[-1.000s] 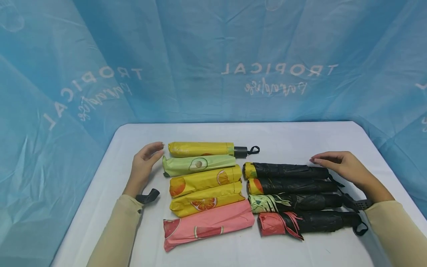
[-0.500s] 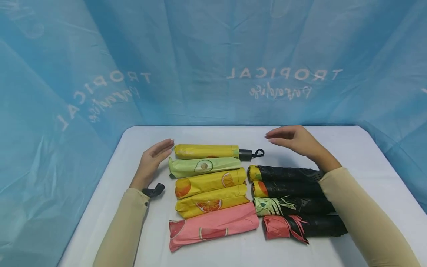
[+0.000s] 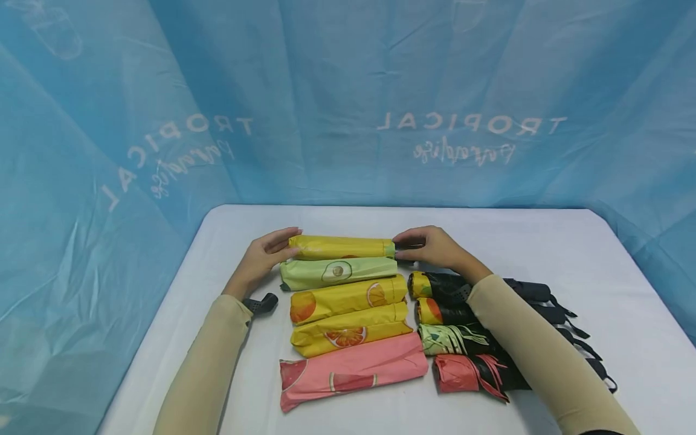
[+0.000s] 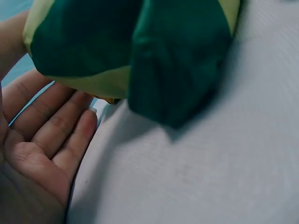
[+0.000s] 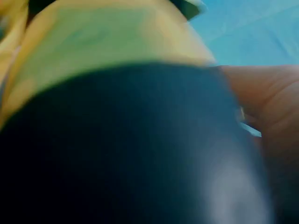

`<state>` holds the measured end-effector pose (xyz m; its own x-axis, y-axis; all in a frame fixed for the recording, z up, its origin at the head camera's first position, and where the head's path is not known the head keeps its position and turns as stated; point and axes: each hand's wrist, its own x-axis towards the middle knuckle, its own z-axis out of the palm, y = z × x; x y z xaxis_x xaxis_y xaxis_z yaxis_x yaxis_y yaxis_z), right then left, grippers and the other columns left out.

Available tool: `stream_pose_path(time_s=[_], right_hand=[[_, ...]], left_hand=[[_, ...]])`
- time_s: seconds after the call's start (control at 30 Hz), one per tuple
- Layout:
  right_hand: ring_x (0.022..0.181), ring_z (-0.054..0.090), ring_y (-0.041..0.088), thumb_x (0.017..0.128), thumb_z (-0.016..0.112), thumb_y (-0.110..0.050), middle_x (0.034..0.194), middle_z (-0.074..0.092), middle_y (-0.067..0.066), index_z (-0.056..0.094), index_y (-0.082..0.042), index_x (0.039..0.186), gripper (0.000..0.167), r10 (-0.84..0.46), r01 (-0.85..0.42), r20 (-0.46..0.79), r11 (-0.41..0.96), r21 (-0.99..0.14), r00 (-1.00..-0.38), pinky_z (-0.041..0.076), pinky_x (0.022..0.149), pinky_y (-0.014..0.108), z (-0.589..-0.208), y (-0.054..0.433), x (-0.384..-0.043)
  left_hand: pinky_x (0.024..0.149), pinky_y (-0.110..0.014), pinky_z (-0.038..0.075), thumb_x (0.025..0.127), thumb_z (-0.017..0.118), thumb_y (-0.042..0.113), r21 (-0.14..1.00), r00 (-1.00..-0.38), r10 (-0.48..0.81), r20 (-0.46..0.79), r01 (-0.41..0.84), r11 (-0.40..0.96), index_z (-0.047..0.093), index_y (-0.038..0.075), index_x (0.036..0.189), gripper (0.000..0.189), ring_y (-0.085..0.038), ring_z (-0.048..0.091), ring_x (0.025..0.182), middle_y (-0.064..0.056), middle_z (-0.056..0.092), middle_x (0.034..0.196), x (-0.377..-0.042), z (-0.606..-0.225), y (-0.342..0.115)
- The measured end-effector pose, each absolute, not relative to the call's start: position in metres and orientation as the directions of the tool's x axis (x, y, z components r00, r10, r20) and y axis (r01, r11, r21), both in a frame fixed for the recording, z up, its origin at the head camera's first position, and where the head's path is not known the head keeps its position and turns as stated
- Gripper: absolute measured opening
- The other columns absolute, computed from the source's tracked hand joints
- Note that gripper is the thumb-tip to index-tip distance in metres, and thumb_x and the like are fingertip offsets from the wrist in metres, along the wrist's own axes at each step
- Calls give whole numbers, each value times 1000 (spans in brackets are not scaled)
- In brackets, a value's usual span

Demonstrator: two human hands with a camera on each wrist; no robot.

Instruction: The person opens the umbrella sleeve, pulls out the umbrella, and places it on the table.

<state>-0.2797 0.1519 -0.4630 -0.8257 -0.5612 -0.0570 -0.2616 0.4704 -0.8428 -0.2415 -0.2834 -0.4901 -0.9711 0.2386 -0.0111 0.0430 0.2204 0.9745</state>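
At the back of the row lies a yellow folding umbrella (image 3: 342, 246) in its sleeve, between my two hands. My left hand (image 3: 266, 257) holds its left end, thumb in front and fingers behind. In the left wrist view, the dark green end of the avocado-print umbrella (image 4: 177, 65) hides part of that grip. My right hand (image 3: 435, 251) grips the black handle (image 5: 121, 149) at the other end, which fills much of the right wrist view. The light green avocado umbrella (image 3: 361, 270) lies just in front.
Nearer lie two yellow citrus-print umbrellas (image 3: 348, 297) and a pink watermelon one (image 3: 359, 370). Several black umbrellas with coloured ends (image 3: 448, 341) lie to the right, partly under my right forearm. A blue curtain (image 3: 348, 90) hangs behind the white table (image 3: 516, 241).
My right hand has swept left and back from the black umbrellas to the yellow umbrella's handle. My left hand has moved slightly right onto its end. The head view has shifted a little.
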Motion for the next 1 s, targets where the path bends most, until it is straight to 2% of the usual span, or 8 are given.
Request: stream_pose_path(time_s=[0.13,0.23,0.43,0.67,0.87,1.0], right_hand=[[117,66,22,89,82,-25,130,68,3,66,-19,136,50,-555,-292,-38,493,-819,-831,55,97,45,-468,156,-274],[113,66,20,86,85,-28,129,68,1,65,-23,138,56,-548,-330,-21,534,-778,-836,56,93,45,-468,158,-271],[95,69,14,85,86,-32,118,72,-1,71,-25,131,49,-535,-374,3,587,-718,-845,58,80,40,-471,158,-270],[91,72,12,87,84,-28,113,75,0,73,-19,127,43,-541,-342,24,494,-799,-840,60,75,35,-471,154,-266],[92,73,15,87,84,-27,114,76,2,73,-16,128,44,-564,-319,47,396,-861,-825,57,68,33,-467,155,-263],[96,73,16,88,83,-29,116,75,1,72,-18,129,44,-563,-313,42,394,-864,-825,59,73,31,-453,160,-262]], left_hand=[[116,-34,38,94,77,31,972,-962,273,-8,57,227,53,16,150,63,-23,46,142,-4,54,150,-244,-486,-279],[113,-30,41,93,78,27,976,-956,295,-13,53,213,53,16,150,63,-24,46,142,-5,54,151,-247,-486,-279],[111,-33,43,91,80,28,966,-947,320,-22,63,252,52,14,151,67,-25,48,140,-4,53,151,-253,-489,-279],[112,-37,43,90,80,35,959,-961,274,-42,38,279,56,16,147,65,-23,50,138,-3,56,148,-253,-489,-281],[107,-29,47,93,78,34,974,-968,246,-37,21,228,57,17,146,60,-23,51,137,-4,56,148,-242,-492,-281],[101,-26,51,94,77,31,985,-968,251,-17,28,172,53,15,149,62,-23,54,134,-6,55,147,-239,-490,-277]])
